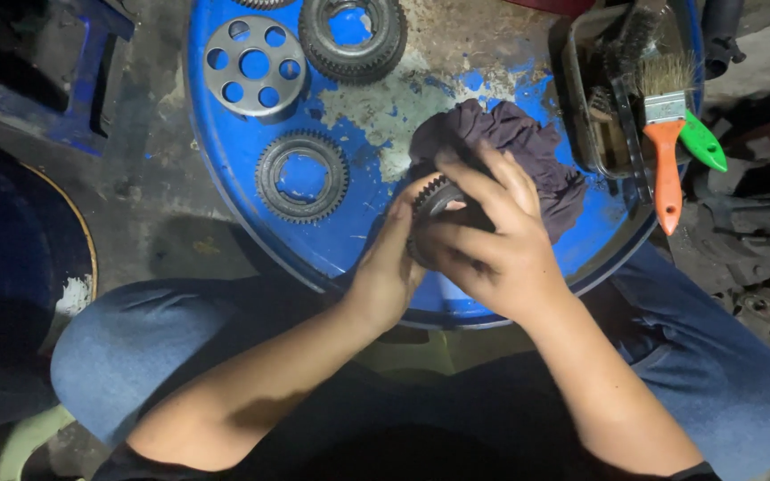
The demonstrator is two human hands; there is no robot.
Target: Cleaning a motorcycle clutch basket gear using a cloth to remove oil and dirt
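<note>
My left hand point(389, 267) grips a dark toothed gear point(432, 196) from its left side, over the near edge of a round blue drum top point(225, 169). My right hand point(492, 240) lies over the gear with its fingers pressed on a dark purple rag point(528, 147), which bunches up behind the gear. Most of the gear is hidden by my hands and the rag.
On the drum top lie a ring gear point(302, 176), a larger gear point(354, 36) and a grey disc with round holes point(254, 65). A dark tray point(581, 107) at the right holds brushes, one with an orange handle point(667, 169), one green point(702, 142). My knees in blue trousers point(135, 347) flank the drum.
</note>
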